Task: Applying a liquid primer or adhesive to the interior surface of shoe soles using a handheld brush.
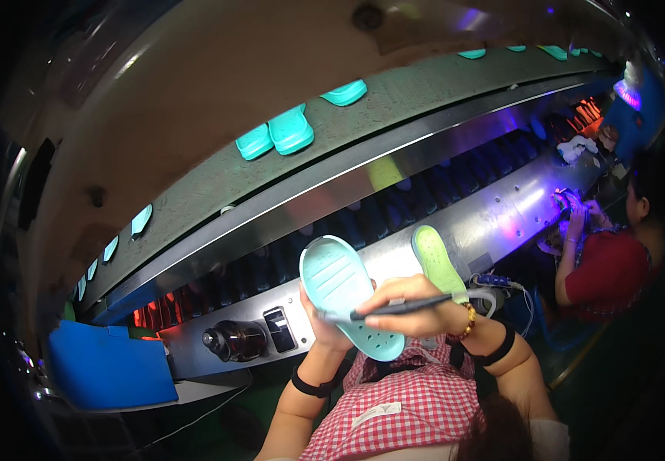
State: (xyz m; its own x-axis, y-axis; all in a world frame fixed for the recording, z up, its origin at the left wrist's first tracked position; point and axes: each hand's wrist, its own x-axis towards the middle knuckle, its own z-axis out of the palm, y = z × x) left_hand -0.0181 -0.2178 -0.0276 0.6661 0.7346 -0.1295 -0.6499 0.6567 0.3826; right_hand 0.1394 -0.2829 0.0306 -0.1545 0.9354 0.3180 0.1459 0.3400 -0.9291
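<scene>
Holding teal sandal [345,293] firmly in left hand [323,326]; right hand [405,303] pinching pen [405,308] against sole, marking underway, unfinished.

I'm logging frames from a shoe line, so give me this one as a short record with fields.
Left hand: holds a mint-green foam clog sole, underside up.
Right hand: grips a thin dark pen-like tool, tip on the sole.
Ledge: lime-green foam sole, round black bottle, on the steel ledge.
Upper belt: pair of teal clogs.
Right: another person in a red top.
</scene>
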